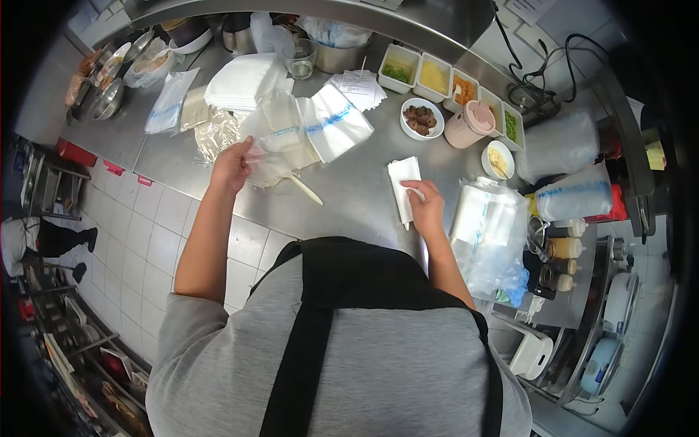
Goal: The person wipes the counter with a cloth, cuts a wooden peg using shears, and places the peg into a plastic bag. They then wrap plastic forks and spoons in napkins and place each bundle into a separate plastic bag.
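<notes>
My left hand (233, 164) is closed on the edge of a clear plastic bag (275, 135) with blue print, at the left of the steel counter. Beside that bag lies a stack of white bags with blue print (336, 122). A cream-coloured utensil handle (307, 189) sticks out below the clear bag; its other end is hidden. My right hand (426, 205) pinches the right edge of a narrow folded white napkin (403, 182) that lies on the counter. Behind my left hand are a pile of white napkins (244, 80) and wrapped cutlery in clear plastic (218, 135).
Containers of chopped food (435, 76) line the back right, near a bowl of dark meat pieces (421, 119) and a pink-filled tub (470, 124). Plastic-wrapped white packs (486, 222) lie right of my right hand. Metal bowls (109, 100) stand far left. Another person (51, 237) is partly visible at left.
</notes>
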`<state>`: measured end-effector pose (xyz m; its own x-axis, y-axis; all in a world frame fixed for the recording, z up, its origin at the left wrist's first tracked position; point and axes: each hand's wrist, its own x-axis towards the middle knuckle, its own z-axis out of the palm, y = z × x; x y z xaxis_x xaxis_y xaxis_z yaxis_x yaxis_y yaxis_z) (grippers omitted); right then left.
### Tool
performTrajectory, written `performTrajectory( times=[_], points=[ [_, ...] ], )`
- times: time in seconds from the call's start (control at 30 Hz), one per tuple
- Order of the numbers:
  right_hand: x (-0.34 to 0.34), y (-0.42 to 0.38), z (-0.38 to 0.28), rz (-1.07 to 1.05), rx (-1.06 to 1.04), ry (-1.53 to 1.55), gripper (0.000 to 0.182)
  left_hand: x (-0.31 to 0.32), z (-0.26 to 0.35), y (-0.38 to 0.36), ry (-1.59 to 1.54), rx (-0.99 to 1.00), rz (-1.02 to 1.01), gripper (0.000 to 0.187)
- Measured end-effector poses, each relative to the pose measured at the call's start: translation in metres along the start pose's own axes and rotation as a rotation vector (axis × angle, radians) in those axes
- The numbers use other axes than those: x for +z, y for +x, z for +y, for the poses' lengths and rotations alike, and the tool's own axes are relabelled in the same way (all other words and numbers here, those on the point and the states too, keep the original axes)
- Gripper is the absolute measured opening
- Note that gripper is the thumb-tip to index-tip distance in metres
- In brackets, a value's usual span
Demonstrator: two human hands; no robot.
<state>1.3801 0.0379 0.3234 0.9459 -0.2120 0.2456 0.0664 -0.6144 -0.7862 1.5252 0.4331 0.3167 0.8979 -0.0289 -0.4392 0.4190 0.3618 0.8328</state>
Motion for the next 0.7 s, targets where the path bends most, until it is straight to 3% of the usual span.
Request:
performTrajectory(
  times=[0.17, 0.27, 0.37, 0.47, 0.57, 0.7],
  points=[
    [-0.005, -0.017, -0.01, 0.052, 0.002, 0.003, 0.023, -0.014, 0.006, -0.008, -0.009, 0.013, -0.018, 0.01],
    [-0.005, -0.023, -0.02, 0.078, 0.003, 0.029, 0.024, 0.002, 0.023, -0.006, -0.17, 0.159, -0.066, 0.002],
    [-0.009, -0.025, -0.036, 0.051, 0.022, 0.006, 0.022, 0.035, 0.065, -0.012, -0.194, 0.431, -0.036, 0.01],
    [-0.012, -0.028, -0.05, 0.134, -0.035, 0.053, 0.02, 0.097, 0.102, -0.058, -0.102, 0.706, -0.197, 0.018],
    [-0.02, -0.031, -0.073, 0.181, -0.072, 0.093, 0.017, 0.155, 0.08, -0.083, 0.104, 0.662, -0.38, 0.022],
    [-0.027, -0.035, -0.094, 0.181, -0.141, 0.041, 0.021, 0.209, -0.026, -0.088, 0.494, 0.355, -0.61, 0.029]
  ],
)
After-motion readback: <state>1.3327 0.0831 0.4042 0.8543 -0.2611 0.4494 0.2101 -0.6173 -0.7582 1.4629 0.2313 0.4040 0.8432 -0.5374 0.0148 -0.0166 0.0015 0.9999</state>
